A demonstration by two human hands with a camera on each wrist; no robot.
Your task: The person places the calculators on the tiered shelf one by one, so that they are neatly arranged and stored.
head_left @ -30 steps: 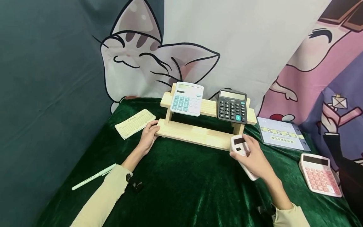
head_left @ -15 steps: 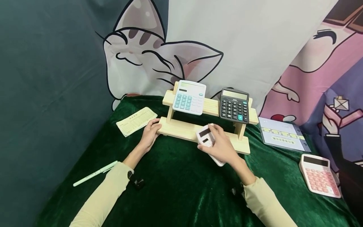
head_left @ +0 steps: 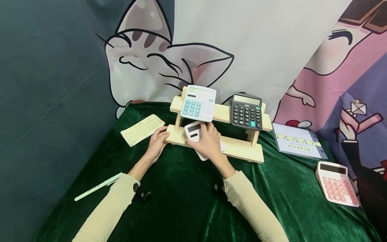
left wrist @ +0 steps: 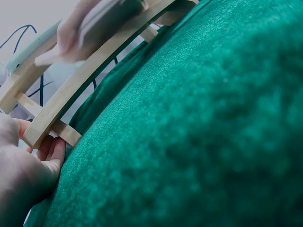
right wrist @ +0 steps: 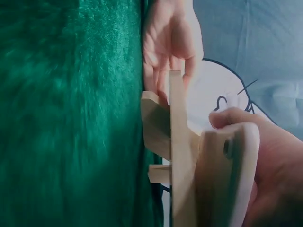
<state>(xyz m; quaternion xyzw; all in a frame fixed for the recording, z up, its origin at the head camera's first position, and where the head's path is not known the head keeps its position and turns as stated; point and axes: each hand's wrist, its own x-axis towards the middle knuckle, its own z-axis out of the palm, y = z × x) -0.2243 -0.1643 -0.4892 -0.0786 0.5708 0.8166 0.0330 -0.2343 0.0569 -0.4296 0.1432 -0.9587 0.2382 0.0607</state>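
My left hand [head_left: 156, 144] grips the left end of the lower board of a two-tier wooden stand [head_left: 242, 148]; in the left wrist view its fingers curl under the board [left wrist: 87, 71]. My right hand [head_left: 209, 143] holds a white calculator [head_left: 193, 131] by its sides, tilted over the left part of that lower board. Its palm and fingers hide most of the keys. In the right wrist view the calculator's edge [right wrist: 246, 170] shows close beside the board. Above, on the upper tier, lean a white calculator with blue keys [head_left: 198, 103] and a black calculator [head_left: 246, 112].
Left of the stand lies a yellowish printed slip pad [head_left: 142, 130], with a pale green pen [head_left: 98, 187] nearer the front. On the right are a notebook [head_left: 297, 141] and a pink-keyed calculator [head_left: 337, 185]. Dark green velvet [head_left: 181, 201] covers the table; a printed curtain hangs behind.
My right hand has carried the white calculator leftward along the lower board, from its right end to its left part. My left hand has kept its grip on the stand.
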